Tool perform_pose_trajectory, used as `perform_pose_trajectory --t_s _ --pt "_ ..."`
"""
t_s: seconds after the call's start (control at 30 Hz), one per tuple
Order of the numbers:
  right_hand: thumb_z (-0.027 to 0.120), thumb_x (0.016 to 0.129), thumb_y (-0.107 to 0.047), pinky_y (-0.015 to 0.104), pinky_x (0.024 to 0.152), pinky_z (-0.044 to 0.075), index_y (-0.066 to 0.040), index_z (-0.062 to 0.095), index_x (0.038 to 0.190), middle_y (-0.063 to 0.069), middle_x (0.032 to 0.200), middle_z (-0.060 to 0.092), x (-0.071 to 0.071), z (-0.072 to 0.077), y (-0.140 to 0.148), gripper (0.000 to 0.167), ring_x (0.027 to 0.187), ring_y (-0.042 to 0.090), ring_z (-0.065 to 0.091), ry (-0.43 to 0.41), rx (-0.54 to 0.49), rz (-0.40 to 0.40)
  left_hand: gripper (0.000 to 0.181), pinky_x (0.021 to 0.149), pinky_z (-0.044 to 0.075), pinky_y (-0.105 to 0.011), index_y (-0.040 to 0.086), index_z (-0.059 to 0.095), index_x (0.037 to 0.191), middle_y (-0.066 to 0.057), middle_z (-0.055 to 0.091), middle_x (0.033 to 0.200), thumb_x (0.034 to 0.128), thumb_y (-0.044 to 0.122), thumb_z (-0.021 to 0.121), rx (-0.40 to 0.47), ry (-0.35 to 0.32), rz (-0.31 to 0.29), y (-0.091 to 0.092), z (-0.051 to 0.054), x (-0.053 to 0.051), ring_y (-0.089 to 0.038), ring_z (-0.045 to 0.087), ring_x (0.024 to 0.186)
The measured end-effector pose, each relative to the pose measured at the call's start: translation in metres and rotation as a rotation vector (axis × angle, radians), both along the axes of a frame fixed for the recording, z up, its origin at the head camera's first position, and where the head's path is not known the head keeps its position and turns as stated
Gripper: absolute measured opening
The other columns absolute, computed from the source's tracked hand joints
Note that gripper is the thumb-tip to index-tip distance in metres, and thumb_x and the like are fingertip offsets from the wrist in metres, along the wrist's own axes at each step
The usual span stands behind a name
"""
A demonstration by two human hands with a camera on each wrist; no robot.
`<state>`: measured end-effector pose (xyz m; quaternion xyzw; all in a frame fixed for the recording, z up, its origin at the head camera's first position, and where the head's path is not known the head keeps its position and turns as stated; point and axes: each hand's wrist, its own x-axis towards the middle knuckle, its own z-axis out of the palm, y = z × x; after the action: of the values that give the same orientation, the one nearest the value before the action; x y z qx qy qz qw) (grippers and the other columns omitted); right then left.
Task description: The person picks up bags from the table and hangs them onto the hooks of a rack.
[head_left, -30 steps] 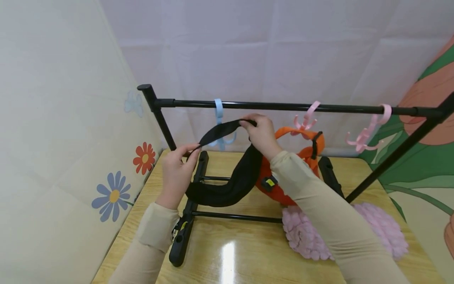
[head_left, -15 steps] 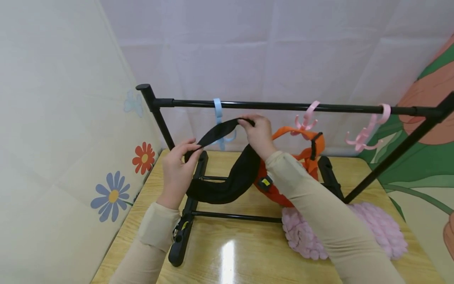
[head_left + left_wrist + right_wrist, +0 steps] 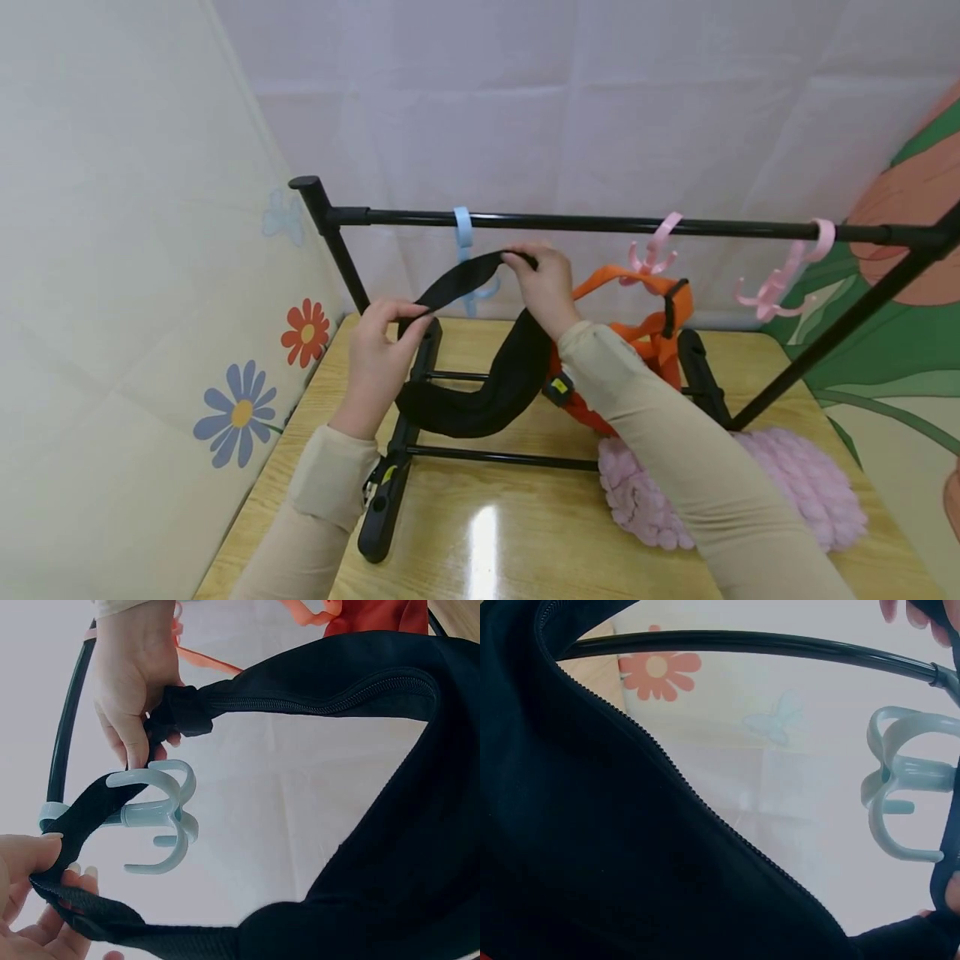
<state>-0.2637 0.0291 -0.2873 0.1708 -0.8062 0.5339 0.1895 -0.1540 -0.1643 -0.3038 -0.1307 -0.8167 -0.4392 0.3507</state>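
A black zippered strap bag (image 3: 480,408) forms a loop in the head view, its body sagging below both hands. My left hand (image 3: 377,358) pinches the strap at the loop's left side, and my right hand (image 3: 546,283) pinches it at the upper right. Between them the strap (image 3: 90,810) passes close to a light blue multi-armed hook (image 3: 154,814), whose prongs point through the loop in the left wrist view. The hook (image 3: 463,242) hangs on a black rail (image 3: 555,222). In the right wrist view the bag's zipper (image 3: 705,802) runs along the loop's edge.
Two pink hooks (image 3: 651,250) hang farther right on the rail. An orange-red bag (image 3: 660,354) with straps is behind my right forearm. A fluffy pink item (image 3: 802,483) lies on the wooden table (image 3: 442,533). Black rack legs (image 3: 386,508) stand at both sides.
Both hands keep their pinch on the strap. The right hand has shifted slightly left, and the bag's hanging body has swayed a little.
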Motion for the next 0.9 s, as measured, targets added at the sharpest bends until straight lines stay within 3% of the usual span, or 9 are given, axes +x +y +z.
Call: perform_pose_trajectory --t_s 0.5,0.9 --pt "0.065 0.094 -0.013 0.038 0.093 0.044 0.003 0.071 0.106 0.017 0.109 0.066 -0.0015 -0.0027 -0.0031 0.02 0.104 0.028 0.058 -0.008 0.005 -0.006 0.008 0.07 0.05 -0.037 -0.011 0.073 0.083 -0.019 0.061 0.088 0.0758 -0.012 0.076 -0.104 0.264 0.041 0.0014 -0.0032 -0.0034 -0.032 0.058 0.08" --pt "0.064 0.095 -0.017 0.036 0.085 0.047 -0.001 0.072 0.106 0.012 0.111 0.064 0.0005 -0.0045 -0.0043 0.02 0.099 0.024 0.056 -0.087 0.0 -0.006 0.004 0.071 0.051 -0.041 -0.013 0.073 0.081 -0.019 0.062 0.089 0.0777 -0.012 0.074 -0.147 0.312 0.142 -0.0023 -0.0067 -0.0086 -0.033 0.057 0.083"
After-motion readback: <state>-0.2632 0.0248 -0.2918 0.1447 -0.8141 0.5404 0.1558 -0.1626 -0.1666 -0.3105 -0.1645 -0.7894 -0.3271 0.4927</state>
